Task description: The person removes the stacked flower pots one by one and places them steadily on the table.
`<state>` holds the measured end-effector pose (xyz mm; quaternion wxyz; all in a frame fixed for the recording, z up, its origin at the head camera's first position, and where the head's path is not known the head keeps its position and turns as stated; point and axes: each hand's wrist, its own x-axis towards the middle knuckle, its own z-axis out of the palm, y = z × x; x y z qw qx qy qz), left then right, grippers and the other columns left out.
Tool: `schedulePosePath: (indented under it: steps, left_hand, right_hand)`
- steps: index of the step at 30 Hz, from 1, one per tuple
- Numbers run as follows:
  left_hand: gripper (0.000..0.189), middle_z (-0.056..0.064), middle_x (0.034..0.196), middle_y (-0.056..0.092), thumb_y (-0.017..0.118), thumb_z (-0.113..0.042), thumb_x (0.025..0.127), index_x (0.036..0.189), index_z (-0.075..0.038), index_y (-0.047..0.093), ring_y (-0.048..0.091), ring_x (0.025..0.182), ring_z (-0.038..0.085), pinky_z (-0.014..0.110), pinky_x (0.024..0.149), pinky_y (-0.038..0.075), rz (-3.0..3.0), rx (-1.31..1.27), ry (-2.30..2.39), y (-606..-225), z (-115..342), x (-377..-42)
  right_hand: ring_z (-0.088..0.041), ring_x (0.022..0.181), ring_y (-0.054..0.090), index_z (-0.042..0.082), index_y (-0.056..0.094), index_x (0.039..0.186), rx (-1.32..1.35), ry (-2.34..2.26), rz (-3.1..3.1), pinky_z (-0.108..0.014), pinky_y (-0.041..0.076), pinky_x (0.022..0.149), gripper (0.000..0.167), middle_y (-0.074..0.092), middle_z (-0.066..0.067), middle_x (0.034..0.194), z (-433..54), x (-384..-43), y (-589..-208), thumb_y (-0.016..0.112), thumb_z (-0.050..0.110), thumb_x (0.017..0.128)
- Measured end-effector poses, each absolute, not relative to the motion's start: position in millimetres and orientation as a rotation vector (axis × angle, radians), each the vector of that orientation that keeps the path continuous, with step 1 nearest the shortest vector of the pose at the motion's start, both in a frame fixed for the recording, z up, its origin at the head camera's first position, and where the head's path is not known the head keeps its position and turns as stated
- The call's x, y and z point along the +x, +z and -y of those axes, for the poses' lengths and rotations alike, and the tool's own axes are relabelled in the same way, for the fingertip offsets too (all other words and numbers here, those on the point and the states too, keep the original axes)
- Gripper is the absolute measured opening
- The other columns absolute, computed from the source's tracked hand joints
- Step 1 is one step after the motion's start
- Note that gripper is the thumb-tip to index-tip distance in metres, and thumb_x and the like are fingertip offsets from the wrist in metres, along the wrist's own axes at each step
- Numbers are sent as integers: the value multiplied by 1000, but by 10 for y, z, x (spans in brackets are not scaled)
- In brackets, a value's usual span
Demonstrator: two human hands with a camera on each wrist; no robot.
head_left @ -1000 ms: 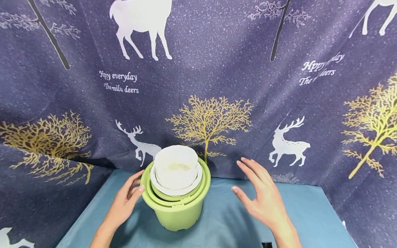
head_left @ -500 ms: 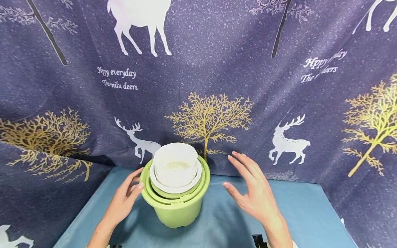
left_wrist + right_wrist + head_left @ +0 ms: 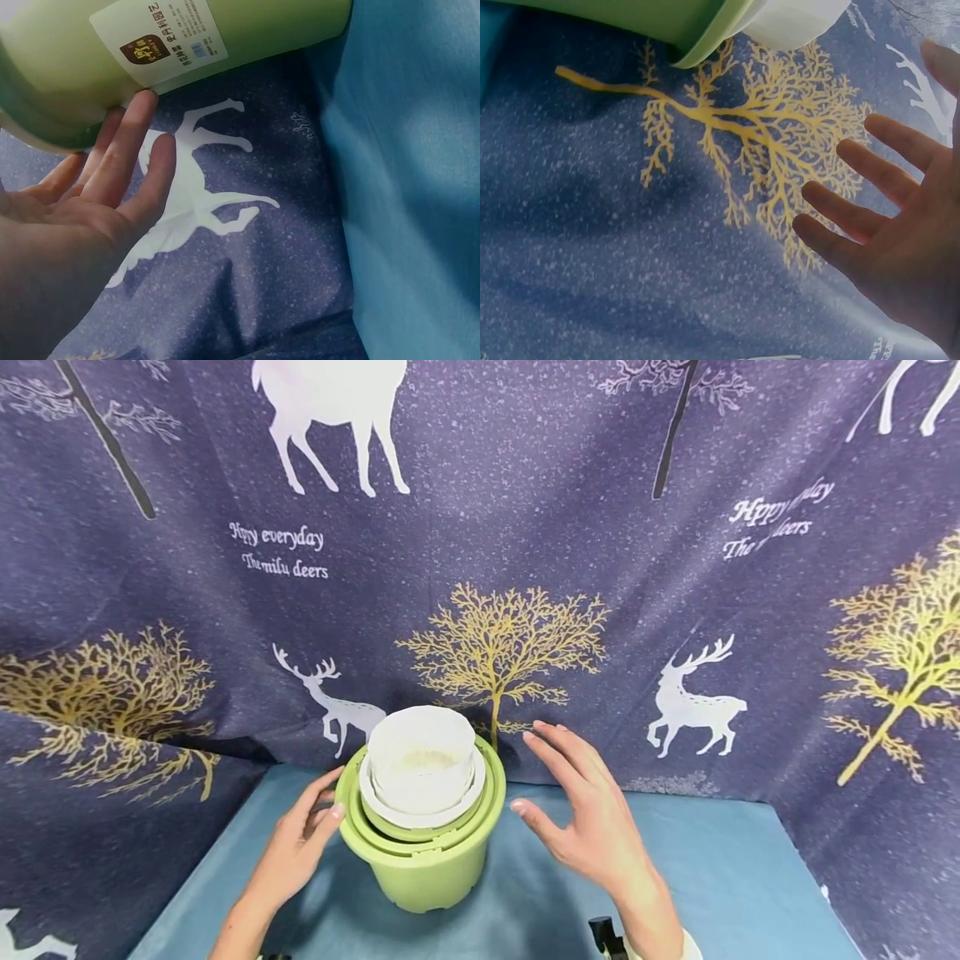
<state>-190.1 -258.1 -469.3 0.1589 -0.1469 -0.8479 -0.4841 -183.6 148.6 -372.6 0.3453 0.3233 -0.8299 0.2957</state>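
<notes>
A nested stack of flower pots stands on the blue cloth, left of the middle in the head view. Its outermost member is a large green flower pot (image 3: 431, 881) with a broad rim; another green rim shows inside it. White pots sit within these, and the topmost white pot (image 3: 422, 752) rises above the rims. My left hand (image 3: 300, 839) lies at the stack's left side, fingers loosely extended against or very close to the green wall, near a paper label (image 3: 161, 41). To the right of the stack, my right hand (image 3: 592, 818) is spread in the air, holding nothing.
Blue cloth (image 3: 720, 868) covers the tabletop. A dark purple curtain (image 3: 480, 535) printed with deer and trees hangs close behind the stack and at both sides. Black camera mounts (image 3: 606, 935) show near the wrists.
My right hand has moved left toward the stack, fingers still spread. The left hand keeps its place at the green pot, and the stack has not moved on the cloth.
</notes>
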Motion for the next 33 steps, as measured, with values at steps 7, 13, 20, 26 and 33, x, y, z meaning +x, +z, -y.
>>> schedulePosePath:
  steps: [7,13,20,26,33]
  left_hand:
    - [52,9,133,65,54,-21,114,164,-29,39,70,112,5,26,87,60,2456,-393,-1392,-4688,2587,-1884]
    - [52,8,132,66,54,-20,114,164,-28,40,70,111,5,25,87,60,2451,-398,-1379,-4669,2584,-1877]
    - [52,9,134,65,53,-23,114,164,-30,39,72,111,9,29,87,61,2481,-374,-1371,-4657,2573,-1872]
    - [52,10,133,66,53,-24,114,164,-27,39,71,111,9,28,87,60,2494,-359,-1372,-4649,2570,-1858]
    - [53,11,133,66,54,-21,114,164,-26,39,71,109,5,26,85,60,2474,-373,-1380,-4659,2570,-1871]
  right_hand:
    - [-31,152,42,18,53,158,889,773,2140,-50,35,123,69,50,-7,161,-1405,-1863,-3697,69,54,101]
    - [-32,151,43,18,53,158,941,776,2108,-49,35,125,68,50,-7,161,-1310,-1893,-3664,68,54,101]
    - [-33,150,44,15,57,155,982,775,2073,-49,34,125,67,52,-9,160,-1206,-1911,-3630,70,53,101]
    - [-34,150,45,12,58,153,1025,777,2054,-49,33,127,67,52,-7,159,-1124,-1934,-3619,75,46,98]
    - [-35,150,45,10,57,153,1058,766,2061,-51,33,126,67,51,-7,160,-1029,-1959,-3631,72,48,100]
